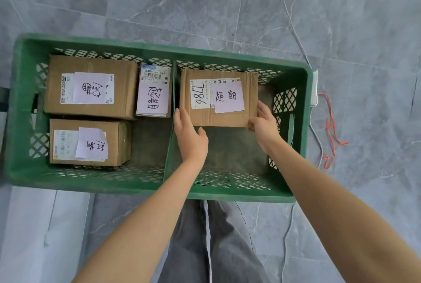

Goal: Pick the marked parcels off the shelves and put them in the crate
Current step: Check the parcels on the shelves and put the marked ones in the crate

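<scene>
The parcel (218, 98) lies crosswise between both sets of fingers, left hand (190, 137) and right hand (264, 121) clamped on its near corners, inside the crate (159, 43).

Both hands, left (190, 137) and right (264, 121), are gripping a box (218, 98) at frame centre, inside the crate's (159, 45) right compartment.

Three parcels (91, 87) in crate (159, 47) left compartment, one (218, 98) right.
</scene>
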Demonstrator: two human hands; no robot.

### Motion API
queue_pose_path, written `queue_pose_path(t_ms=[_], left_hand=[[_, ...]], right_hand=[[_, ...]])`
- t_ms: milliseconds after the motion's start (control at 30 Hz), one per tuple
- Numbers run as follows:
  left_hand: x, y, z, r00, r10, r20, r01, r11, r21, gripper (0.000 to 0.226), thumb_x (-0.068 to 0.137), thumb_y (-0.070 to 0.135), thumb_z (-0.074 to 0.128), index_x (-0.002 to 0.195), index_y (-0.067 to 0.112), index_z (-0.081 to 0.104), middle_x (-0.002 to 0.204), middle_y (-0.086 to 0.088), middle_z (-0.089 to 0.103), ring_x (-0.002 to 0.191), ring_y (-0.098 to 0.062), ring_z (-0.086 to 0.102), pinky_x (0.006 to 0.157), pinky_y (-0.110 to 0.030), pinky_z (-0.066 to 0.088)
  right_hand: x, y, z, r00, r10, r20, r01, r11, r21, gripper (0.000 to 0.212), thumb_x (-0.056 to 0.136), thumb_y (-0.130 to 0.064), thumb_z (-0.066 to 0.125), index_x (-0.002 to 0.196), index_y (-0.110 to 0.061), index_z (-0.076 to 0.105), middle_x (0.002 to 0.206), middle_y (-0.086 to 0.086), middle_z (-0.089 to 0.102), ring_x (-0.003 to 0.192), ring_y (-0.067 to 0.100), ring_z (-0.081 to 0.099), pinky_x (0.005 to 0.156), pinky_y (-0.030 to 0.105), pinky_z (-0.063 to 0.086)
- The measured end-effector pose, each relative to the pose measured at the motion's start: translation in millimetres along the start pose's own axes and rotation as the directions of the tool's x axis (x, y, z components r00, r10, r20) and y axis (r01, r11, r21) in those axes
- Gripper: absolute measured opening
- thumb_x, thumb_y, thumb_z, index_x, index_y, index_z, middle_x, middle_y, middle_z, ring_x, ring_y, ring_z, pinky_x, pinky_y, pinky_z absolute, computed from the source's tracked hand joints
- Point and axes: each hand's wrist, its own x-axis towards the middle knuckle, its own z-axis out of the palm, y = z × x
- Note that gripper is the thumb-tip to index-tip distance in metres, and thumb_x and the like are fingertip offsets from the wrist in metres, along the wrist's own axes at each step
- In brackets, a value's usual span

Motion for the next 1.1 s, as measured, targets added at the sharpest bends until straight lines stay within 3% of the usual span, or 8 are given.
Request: queue_pose_path(t_ms=[100, 167, 300, 400, 500, 667, 900, 1100], left_hand=[[-8, 5, -1, 1.0, 0.02, -0.002, -0.02, 0.999, 0.047, 0.06, 0.094, 0.009, 0.049, 0.148, 0.011, 0.023, 0.159, 0.001, 0.0, 0.146, -0.017, 0.006, 0.101, -0.013, 0.02], [-13, 11, -6, 0.999, 0.033, 0.005, -0.033, 0.997, 0.07, 0.06, 0.095, 0.013, 0.047, 0.149, 0.015, 0.021, 0.159, 0.002, 0.0, 0.146, -0.015, 0.002, 0.094, -0.01, 0.016], [-17, 29, -26, 0.985, 0.154, 0.079, -0.167, 0.966, 0.199, 0.053, 0.102, 0.027, 0.031, 0.151, 0.019, 0.013, 0.16, 0.002, -0.001, 0.147, -0.017, -0.006, 0.116, -0.028, 0.009], [-16, 54, -51, 0.954, 0.245, 0.171, -0.294, 0.868, 0.4, 0.052, 0.102, 0.036, 0.018, 0.151, 0.022, 0.009, 0.16, 0.0, -0.004, 0.146, -0.022, -0.01, 0.118, -0.037, -0.001], [-15, 90, -88, 0.94, 0.298, 0.167, -0.341, 0.803, 0.488, 0.053, 0.101, 0.04, 0.014, 0.151, 0.024, 0.008, 0.16, 0.0, -0.005, 0.146, -0.023, -0.012, 0.117, -0.042, -0.002], [-16, 166, -172, 0.914, 0.401, 0.06, -0.364, 0.748, 0.554, 0.053, 0.101, 0.042, 0.012, 0.151, 0.025, 0.006, 0.159, 0.001, -0.007, 0.146, -0.023, -0.013, 0.117, -0.045, -0.004], [-39, 259, -314, 0.856, 0.486, -0.173, -0.296, 0.738, 0.607, 0.051, 0.102, 0.039, 0.016, 0.151, 0.024, 0.013, 0.16, 0.001, 0.0, 0.147, -0.024, -0.006, 0.117, -0.047, 0.006], [-67, 287, -409, 0.815, 0.513, -0.271, -0.275, 0.752, 0.599, 0.052, 0.101, 0.039, 0.016, 0.151, 0.025, 0.011, 0.16, 0.0, 0.001, 0.147, -0.025, -0.005, 0.118, -0.047, 0.005]], right_hand=[[-6, 3, 1, 1.0, -0.01, -0.006, 0.01, 1.0, -0.026, 0.057, 0.095, 0.001, 0.039, 0.147, -0.018, 0.028, 0.144, 0.003, 0.044, 0.13, 0.02, 0.044, 0.106, 0.037, 0.042], [-12, 0, 2, 1.0, 0.005, -0.005, -0.006, 0.996, -0.086, 0.056, 0.098, -0.009, 0.039, 0.15, -0.018, 0.022, 0.148, 0.002, 0.038, 0.134, 0.02, 0.038, 0.11, 0.036, 0.033], [-29, -20, 8, 0.998, -0.062, 0.009, 0.061, 0.93, -0.363, 0.057, 0.102, -0.031, 0.032, 0.153, -0.018, 0.01, 0.16, 0.003, 0.01, 0.148, 0.026, 0.007, 0.12, 0.044, 0.011], [-48, -55, 12, 0.977, -0.196, 0.089, 0.204, 0.717, -0.667, 0.058, 0.102, -0.037, 0.026, 0.153, -0.015, 0.007, 0.161, 0.006, -0.004, 0.147, 0.028, -0.012, 0.118, 0.043, -0.005], [-74, -109, 16, 0.919, -0.346, 0.19, 0.341, 0.453, -0.824, 0.061, 0.101, -0.043, 0.021, 0.153, -0.017, 0.003, 0.161, 0.004, -0.009, 0.146, 0.027, -0.017, 0.118, 0.044, -0.006], [-129, -223, 31, 0.801, -0.507, 0.32, 0.45, 0.156, -0.879, 0.062, 0.1, -0.048, 0.017, 0.153, -0.021, -0.001, 0.16, -0.001, -0.016, 0.145, 0.025, -0.022, 0.117, 0.042, -0.008], [-238, -367, 54, 0.61, -0.675, 0.416, 0.553, -0.014, -0.833, 0.061, 0.1, -0.048, 0.021, 0.153, -0.022, 0.004, 0.161, -0.003, -0.011, 0.146, 0.024, -0.018, 0.119, 0.044, -0.006], [-318, -431, 80, 0.516, -0.701, 0.492, 0.579, -0.137, -0.804, 0.06, 0.101, -0.043, 0.021, 0.153, -0.019, 0.002, 0.161, 0.0, -0.009, 0.147, 0.023, -0.015, 0.119, 0.043, 0.0]])
